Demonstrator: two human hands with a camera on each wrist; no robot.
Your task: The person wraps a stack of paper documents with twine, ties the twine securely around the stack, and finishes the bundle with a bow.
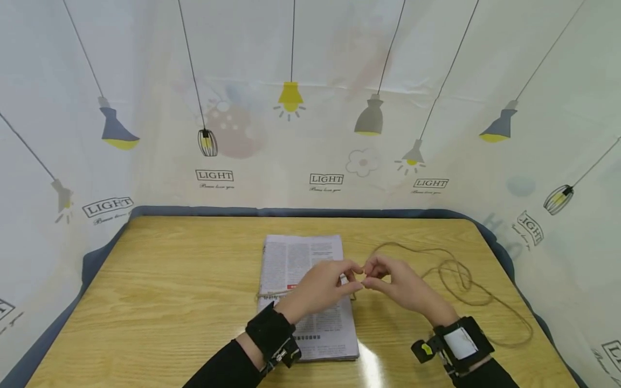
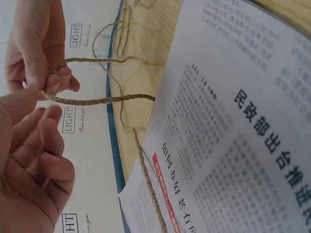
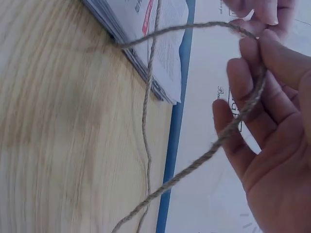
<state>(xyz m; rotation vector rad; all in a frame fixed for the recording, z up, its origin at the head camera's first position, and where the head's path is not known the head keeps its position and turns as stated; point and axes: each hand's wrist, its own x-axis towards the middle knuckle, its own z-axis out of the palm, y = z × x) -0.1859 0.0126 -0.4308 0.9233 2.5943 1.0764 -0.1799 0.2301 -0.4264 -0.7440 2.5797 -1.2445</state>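
Note:
A stack of newspapers (image 1: 302, 253) lies on the table with brown twine (image 1: 274, 294) running across it. My right hand (image 1: 400, 283) is just right of the stack and pinches the twine (image 3: 250, 104) between thumb and index finger. My left hand (image 1: 322, 285) is over the stack's right side, and its fingertips meet those of the right hand. In the left wrist view, the left thumb (image 2: 22, 104) touches near the twine (image 2: 104, 100), while the other fingers stand apart from it, loosely curled. One strand leads from the fingertips down to the stack's edge.
Loose twine (image 1: 461, 272) lies in loops on the right of the wooden table (image 1: 170, 280). A light curtain (image 1: 310, 140) printed with lamps surrounds the table's back and sides. Wrist straps with cameras (image 1: 271, 337) are on both arms.

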